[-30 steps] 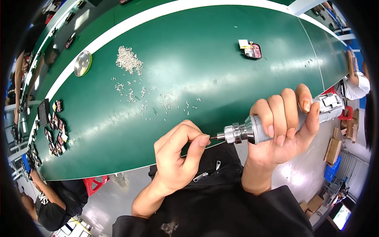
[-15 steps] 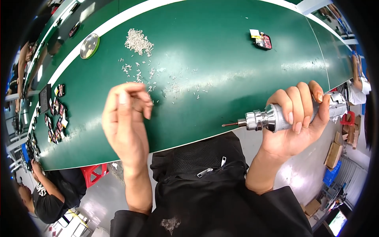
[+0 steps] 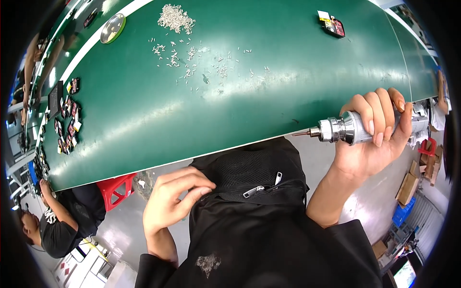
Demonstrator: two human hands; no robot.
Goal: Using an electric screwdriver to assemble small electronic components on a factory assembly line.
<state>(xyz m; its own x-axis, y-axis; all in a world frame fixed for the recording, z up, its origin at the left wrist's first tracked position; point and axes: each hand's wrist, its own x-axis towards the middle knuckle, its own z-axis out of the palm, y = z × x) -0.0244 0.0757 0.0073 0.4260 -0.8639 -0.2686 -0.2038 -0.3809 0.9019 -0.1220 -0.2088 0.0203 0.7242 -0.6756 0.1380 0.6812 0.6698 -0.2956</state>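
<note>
Since half a second ago, the left hand [image 3: 170,199] has come back from over the table [image 3: 249,108] to the near side of its edge. Its fingers are curled, and the tips of the thumb and first finger are very close together. I cannot tell if something tiny is pinched between them, or if they touch the black bag [image 3: 254,163] just beside them. The bag has a mesh front and two silver zip pulls [image 3: 253,192], to the right of this hand.

The right hand [image 3: 372,146] is wrapped around a gray and silver electric screwdriver [image 3: 345,129], and that grip has stayed the same. Its thin reddish bit [image 3: 301,133] sticks out to the left of the hand, toward the left hand's side, and the two hands are well apart.

Far ahead of the left hand is a pile of small pale pins [image 3: 176,19], with more pins spread out on the near side of it. Ahead of that hand and to the left is a round dish with a green rim [image 3: 113,29]. A bunch of small black gadgets [image 3: 70,126] lies nearer, also to its left. Ahead of the right hand, a bit to the left, sits one black gadget with a pink face [image 3: 333,28].
</note>
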